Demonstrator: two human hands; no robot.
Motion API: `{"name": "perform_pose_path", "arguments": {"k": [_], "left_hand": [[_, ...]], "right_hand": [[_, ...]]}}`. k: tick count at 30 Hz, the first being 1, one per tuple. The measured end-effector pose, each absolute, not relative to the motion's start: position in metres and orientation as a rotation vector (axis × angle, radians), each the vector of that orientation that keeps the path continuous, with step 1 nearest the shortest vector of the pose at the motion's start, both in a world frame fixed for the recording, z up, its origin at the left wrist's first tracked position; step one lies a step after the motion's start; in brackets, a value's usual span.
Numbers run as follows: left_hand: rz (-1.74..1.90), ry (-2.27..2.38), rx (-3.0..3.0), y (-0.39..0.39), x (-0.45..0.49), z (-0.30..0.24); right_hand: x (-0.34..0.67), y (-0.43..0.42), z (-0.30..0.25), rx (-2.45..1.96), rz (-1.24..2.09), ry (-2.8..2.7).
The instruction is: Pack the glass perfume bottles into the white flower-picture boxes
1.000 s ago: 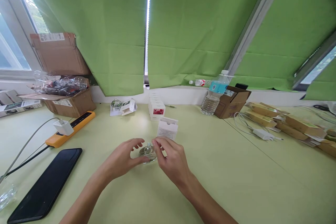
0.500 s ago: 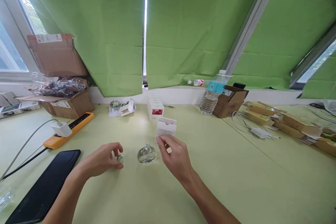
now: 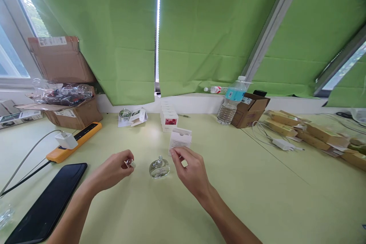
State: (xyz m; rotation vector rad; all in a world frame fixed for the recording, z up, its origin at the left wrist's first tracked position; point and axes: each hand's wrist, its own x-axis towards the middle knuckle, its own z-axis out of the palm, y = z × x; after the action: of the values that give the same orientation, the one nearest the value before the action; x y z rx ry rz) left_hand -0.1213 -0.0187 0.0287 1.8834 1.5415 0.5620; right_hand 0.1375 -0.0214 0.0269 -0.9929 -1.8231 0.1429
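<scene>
A small round clear glass bottle (image 3: 159,168) stands uncapped on the pale green table (image 3: 257,183). My left hand (image 3: 113,169) is to its left, fingers pinched round a small cap (image 3: 130,164) held just above the table. My right hand (image 3: 190,171) hovers to the right of the bottle, fingers curled together near the lower edge of a small white open carton (image 3: 180,140); I cannot make out anything between them.
A black phone (image 3: 48,202) lies at the left, beside an orange power strip (image 3: 74,141) with a white charger. Small white boxes (image 3: 169,118), another glass bottle (image 3: 125,114), a water bottle (image 3: 231,103), cardboard boxes (image 3: 250,110) and tan packets (image 3: 311,133) line the back and right.
Both hands were on the bottle. My left hand drew away to the left with the cap and has now lifted it slightly; my right hand let go and stays beside the bottle.
</scene>
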Motion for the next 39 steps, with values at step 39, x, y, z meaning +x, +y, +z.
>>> {"name": "perform_pose_path", "arguments": {"k": [39], "left_hand": [[0.78,1.417,2.106,-0.027,-0.051,0.014]], "right_hand": [[0.127,-0.019,0.028,-0.945,0.465,-1.666]]}}
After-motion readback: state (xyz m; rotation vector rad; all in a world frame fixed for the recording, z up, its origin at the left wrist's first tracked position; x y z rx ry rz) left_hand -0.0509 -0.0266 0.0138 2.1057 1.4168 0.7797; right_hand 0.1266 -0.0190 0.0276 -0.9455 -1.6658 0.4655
